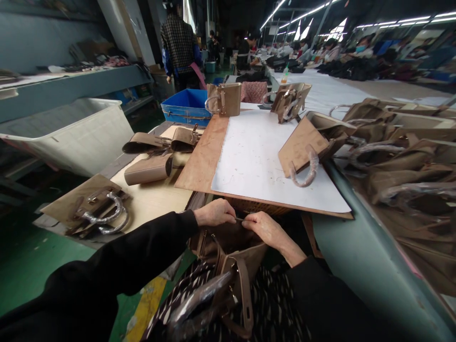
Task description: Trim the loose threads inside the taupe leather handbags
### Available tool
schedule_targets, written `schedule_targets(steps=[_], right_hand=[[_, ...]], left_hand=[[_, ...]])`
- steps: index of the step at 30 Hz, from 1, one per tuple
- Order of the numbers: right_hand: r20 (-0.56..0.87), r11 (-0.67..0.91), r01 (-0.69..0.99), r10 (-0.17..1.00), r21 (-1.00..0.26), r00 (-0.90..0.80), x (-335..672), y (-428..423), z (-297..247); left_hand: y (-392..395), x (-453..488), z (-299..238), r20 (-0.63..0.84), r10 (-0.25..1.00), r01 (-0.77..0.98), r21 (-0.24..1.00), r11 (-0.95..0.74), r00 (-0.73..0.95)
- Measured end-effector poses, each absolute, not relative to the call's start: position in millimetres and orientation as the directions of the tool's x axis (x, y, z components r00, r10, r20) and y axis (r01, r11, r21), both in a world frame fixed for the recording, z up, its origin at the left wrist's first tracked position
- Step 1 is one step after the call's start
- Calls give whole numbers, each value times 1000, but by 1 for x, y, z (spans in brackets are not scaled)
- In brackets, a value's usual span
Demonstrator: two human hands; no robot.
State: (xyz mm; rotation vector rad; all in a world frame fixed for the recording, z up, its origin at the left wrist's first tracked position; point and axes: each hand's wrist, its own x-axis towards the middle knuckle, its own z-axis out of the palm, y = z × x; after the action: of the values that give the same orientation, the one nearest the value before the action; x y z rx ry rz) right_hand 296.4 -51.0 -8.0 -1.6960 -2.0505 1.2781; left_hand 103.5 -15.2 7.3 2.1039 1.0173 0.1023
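A brown handbag (pixel 254 259) rests on my lap, its mouth gaping toward the table and its plastic-wrapped handles (pixel 203 294) hanging over my patterned clothing. At the bag's far edge, my left hand (pixel 216 212) pinches with thumb and fingers. My right hand (pixel 265 229) pinches the same edge a short way to the right. Between the two sets of fingertips shows a thin, light strip, too small to make out. A brown strap (pixel 244 289) with a slotted end lies across the bag's near side.
Ahead is a board with white paper (pixel 249 156), bearing several brown bags. More bags (pixel 409 161) crowd the right table. Bag pieces (pixel 147 171) and another handbag (pixel 96 202) lie at left. Beyond stand a white bin (pixel 81 137) and a blue crate (pixel 187 107). People work farther back.
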Motion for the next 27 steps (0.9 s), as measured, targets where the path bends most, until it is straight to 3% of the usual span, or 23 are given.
schedule_targets(steps=[4,11,21,24,27], right_hand=[[-372,-56,683,870,-728,-324,298,-53,-9],[-375,-58,659,858,-750,-352,297,-54,-8],[-394,-84,635,843,-768,-366,296,-58,-5],[-406,-71,704,856,-706,-321,295,-58,4],[-317,40,773,897,-634,-306,289,-54,23]], left_hand=[[-11,71,10,-245,757,684,646,-339,606],[-11,29,-3,-358,765,609,791,-56,536],[-13,12,-21,-386,722,264,922,283,574],[-19,20,-9,-375,755,235,927,293,537],[-21,36,19,-293,763,264,950,166,576]])
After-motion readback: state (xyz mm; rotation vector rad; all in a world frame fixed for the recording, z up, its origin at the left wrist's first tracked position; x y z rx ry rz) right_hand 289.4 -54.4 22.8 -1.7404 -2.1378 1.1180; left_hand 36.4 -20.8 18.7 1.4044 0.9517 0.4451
